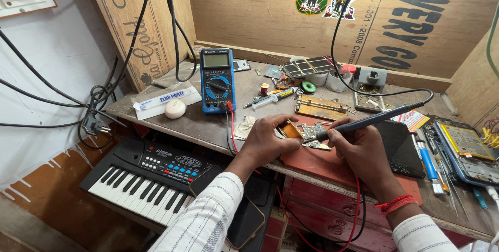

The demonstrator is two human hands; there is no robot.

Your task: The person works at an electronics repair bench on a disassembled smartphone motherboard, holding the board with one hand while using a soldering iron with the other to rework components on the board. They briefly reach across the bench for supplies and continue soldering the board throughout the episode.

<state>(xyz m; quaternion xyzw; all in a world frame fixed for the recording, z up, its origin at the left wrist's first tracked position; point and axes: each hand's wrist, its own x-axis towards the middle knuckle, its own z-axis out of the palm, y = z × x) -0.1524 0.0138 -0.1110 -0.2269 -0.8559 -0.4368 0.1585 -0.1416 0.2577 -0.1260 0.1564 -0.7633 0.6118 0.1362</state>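
The left hand [265, 138] pinned the circuit board [311, 133]; the right hand [358, 148] gripped the soldering iron [371, 119], tip on board. Soldering appeared midway, unfinished.

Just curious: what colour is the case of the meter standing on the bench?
Blue, around a dark face, on the multimeter; the head view shows it.

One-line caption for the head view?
Right hand holds a soldering iron to a circuit board steadied by the left hand, multimeter behind.

Small electronics repair workshop, blue multimeter [217, 80] standing on cluttered plywood bench [197, 124], opened phone [468, 150] lying nearby, cables [99, 96] trailing around.
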